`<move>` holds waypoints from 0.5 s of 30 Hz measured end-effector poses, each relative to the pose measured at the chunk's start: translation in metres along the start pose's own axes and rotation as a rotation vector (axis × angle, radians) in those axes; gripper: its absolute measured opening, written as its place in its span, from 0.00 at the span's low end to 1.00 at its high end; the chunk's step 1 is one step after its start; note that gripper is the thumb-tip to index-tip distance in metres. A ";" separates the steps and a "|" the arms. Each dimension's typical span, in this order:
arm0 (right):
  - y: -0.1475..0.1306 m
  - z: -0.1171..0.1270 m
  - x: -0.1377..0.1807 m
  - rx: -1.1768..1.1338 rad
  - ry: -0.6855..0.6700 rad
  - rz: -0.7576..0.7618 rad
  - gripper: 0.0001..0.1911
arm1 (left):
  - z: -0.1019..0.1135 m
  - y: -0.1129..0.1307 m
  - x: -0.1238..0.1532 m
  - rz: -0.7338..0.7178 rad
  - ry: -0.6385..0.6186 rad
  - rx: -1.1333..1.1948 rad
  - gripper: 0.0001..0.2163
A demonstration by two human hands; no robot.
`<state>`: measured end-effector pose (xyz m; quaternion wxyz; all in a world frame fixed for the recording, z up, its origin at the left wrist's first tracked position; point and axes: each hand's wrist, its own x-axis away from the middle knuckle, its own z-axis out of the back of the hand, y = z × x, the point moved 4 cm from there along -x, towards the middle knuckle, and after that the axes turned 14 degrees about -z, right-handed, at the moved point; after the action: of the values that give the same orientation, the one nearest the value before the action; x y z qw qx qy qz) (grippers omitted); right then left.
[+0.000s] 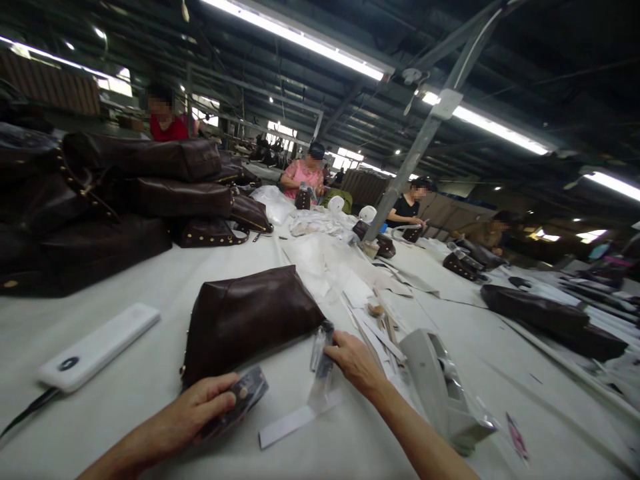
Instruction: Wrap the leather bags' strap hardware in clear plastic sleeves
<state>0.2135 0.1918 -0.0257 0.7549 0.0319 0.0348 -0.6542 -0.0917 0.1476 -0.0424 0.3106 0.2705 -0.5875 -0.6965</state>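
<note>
Both your hands are working low on the white cloth-covered surface (150, 293). Your left hand (200, 407) is gripping a small dark leather tab with a metal stud, wrapped in clear plastic (245, 393), lying just in front of the dark brown leather handbag (250, 317). Your right hand (357, 363) is pinching a clear plastic sleeve holding a dark piece (323, 350), beside the bag's right edge. Flat white power bank (97, 347) is lying at left, grey tape dispenser (440, 387) at right.
</note>
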 end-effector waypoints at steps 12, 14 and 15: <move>-0.031 0.031 -0.002 -0.277 0.024 0.274 0.13 | -0.002 0.033 -0.035 -0.077 0.055 -0.139 0.11; -0.039 0.039 0.003 -0.297 0.012 0.275 0.11 | -0.003 0.033 -0.036 -0.086 0.043 -0.169 0.10; -0.044 0.044 0.006 -0.299 0.003 0.280 0.10 | -0.003 0.033 -0.036 -0.090 0.040 -0.187 0.11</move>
<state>0.1717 0.1756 0.0174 0.8347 -0.0747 0.1279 -0.5304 -0.0619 0.1685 -0.0099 0.3143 0.2803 -0.5011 -0.7560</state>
